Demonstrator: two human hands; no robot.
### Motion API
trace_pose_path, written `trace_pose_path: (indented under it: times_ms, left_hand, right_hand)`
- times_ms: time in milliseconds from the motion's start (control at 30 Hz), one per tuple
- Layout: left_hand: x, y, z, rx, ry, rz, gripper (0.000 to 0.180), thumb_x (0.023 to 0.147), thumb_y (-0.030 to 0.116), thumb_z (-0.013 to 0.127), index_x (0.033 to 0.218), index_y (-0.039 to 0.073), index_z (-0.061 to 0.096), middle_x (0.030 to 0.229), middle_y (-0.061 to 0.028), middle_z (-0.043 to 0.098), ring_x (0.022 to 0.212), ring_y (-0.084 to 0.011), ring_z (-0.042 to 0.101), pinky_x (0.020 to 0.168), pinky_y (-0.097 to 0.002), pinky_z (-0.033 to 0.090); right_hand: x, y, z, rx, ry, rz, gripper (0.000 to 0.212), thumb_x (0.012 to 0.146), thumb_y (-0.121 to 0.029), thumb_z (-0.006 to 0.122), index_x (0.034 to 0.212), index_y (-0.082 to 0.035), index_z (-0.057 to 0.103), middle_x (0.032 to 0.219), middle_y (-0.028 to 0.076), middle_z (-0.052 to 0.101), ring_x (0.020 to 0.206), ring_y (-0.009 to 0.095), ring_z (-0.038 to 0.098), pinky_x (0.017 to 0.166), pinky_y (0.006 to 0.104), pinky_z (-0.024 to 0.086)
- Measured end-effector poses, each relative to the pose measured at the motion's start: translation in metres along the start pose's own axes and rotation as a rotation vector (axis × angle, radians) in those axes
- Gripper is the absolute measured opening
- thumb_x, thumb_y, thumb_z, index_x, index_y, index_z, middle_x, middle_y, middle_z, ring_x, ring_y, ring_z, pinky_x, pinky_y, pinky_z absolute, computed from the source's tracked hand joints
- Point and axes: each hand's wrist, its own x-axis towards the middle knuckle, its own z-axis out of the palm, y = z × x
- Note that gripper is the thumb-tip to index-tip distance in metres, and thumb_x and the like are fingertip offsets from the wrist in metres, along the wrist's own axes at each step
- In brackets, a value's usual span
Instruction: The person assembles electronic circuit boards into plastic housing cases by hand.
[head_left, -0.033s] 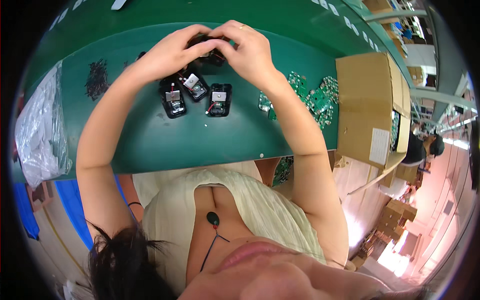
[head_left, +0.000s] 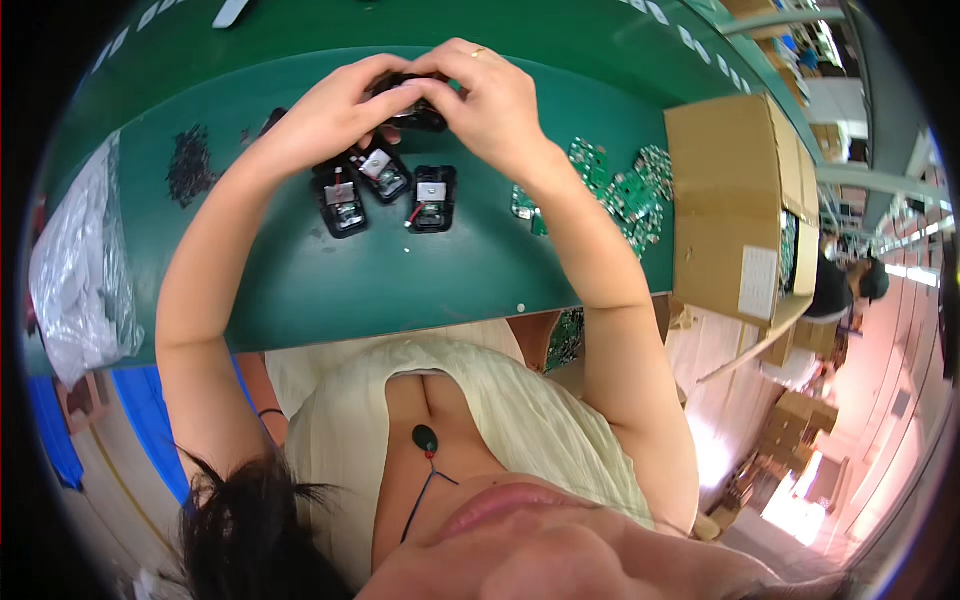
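A clear plastic bag [head_left: 85, 260] of pale contents lay at the far left of a green tabletop [head_left: 300, 290], with a loose heap of thin dark pieces [head_left: 190, 165] to its right. The person's left hand [head_left: 345, 110] gripped one side of a black casing [head_left: 422, 118] above the rear part of the work area, thumb and fingers closed on it. Nearer the person sat a left black unit [head_left: 341, 205], a tilted middle unit [head_left: 384, 174] close beside it, and a right unit [head_left: 432, 200] slightly apart, each showing a metal plate. The right hand [head_left: 495, 105], a ring on one finger, was clamped on the casing's other side, its fingertips near those of the left. Green circuit boards [head_left: 630, 200] lay scattered beyond the right forearm, beside an open cardboard box [head_left: 720, 190]. Farther right, another person [head_left: 835, 290] in dark clothing appeared in the background.
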Motion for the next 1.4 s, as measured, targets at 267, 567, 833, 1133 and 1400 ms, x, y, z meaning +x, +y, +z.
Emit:
trace_pose_path:
  times_ms: [267, 567, 833, 1133, 1400]
  left_hand:
    - [-0.020, -0.004, 0.030, -0.156, 0.352, 0.142, 0.025, 0.087, 0.014, 0.058, 0.109, 0.002, 0.055, 0.090, -0.0032, 0.058, 0.067, -0.0064, 0.050, 0.056, -0.0201, 0.043]
    - [-0.024, -0.016, 0.055, -0.002, 0.479, 0.188, 0.026, 0.087, 0.010, 0.057, 0.109, 0.000, 0.049, 0.088, -0.0069, 0.059, 0.067, -0.0074, 0.053, 0.059, -0.0214, 0.046]
    - [-0.041, -0.011, 0.039, -0.366, 0.445, 0.056, 0.026, 0.090, 0.016, 0.052, 0.105, -0.005, 0.049, 0.088, -0.0135, 0.060, 0.072, -0.0132, 0.058, 0.070, -0.0270, 0.048]
    - [-0.052, -0.031, 0.031, -0.784, 0.373, 0.000, 0.032, 0.087, 0.008, 0.046, 0.113, -0.011, 0.046, 0.104, -0.0214, 0.056, 0.098, -0.0291, 0.058, 0.080, -0.0315, 0.048]
    - [-0.056, -0.031, 0.027, -0.707, 0.470, 0.016, 0.022, 0.089, 0.018, 0.052, 0.098, -0.001, 0.050, 0.081, -0.0112, 0.062, 0.064, -0.0118, 0.058, 0.059, -0.0235, 0.046]
  right_hand:
    - [-0.044, -0.028, -0.004, 0.194, 0.124, 0.214, 0.035, 0.078, -0.013, 0.068, 0.105, -0.003, 0.048, 0.065, 0.010, 0.056, 0.057, 0.025, 0.057, 0.052, 0.0336, 0.045]
    - [-0.063, -0.037, -0.007, -0.178, 0.210, -0.077, 0.018, 0.075, -0.008, 0.064, 0.089, -0.003, 0.053, 0.069, 0.007, 0.059, 0.062, 0.024, 0.059, 0.052, 0.0341, 0.046]
    - [-0.097, 0.010, -0.063, -0.582, 0.281, 0.267, 0.030, 0.072, -0.027, 0.070, 0.094, -0.009, 0.060, 0.083, 0.007, 0.061, 0.075, 0.025, 0.060, 0.060, 0.0338, 0.050]
    - [-0.136, 0.087, -0.092, -0.510, -0.147, 0.807, 0.023, 0.076, -0.027, 0.065, 0.083, -0.006, 0.063, 0.084, 0.013, 0.062, 0.079, 0.030, 0.060, 0.069, 0.0402, 0.049]
    - [-0.066, -0.012, -0.064, 0.357, 0.278, 0.664, 0.013, 0.086, -0.012, 0.059, 0.092, -0.003, 0.065, 0.075, 0.005, 0.061, 0.056, 0.014, 0.058, 0.049, 0.0252, 0.046]
